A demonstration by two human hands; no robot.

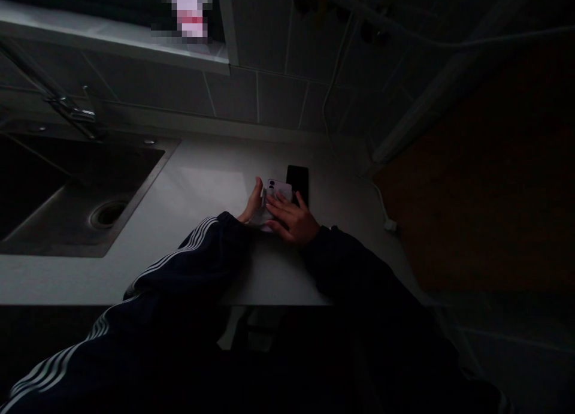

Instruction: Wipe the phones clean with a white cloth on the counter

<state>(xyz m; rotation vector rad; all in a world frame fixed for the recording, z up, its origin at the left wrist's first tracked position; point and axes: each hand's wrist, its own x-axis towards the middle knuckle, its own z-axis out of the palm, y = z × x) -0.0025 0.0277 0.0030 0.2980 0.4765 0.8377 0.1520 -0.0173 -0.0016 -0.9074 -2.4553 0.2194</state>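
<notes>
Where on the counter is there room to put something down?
There's bare white countertop between the steel sink and the left hand, and more between the black phone and the white cable. It's crowded in the middle, where the left hand and right hand hold a pale phone beside the black one.

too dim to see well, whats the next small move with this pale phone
Probably lift the pale phone up rather than slide it: the left hand and right hand are on it, and its edge lies close to the black phone.
</notes>
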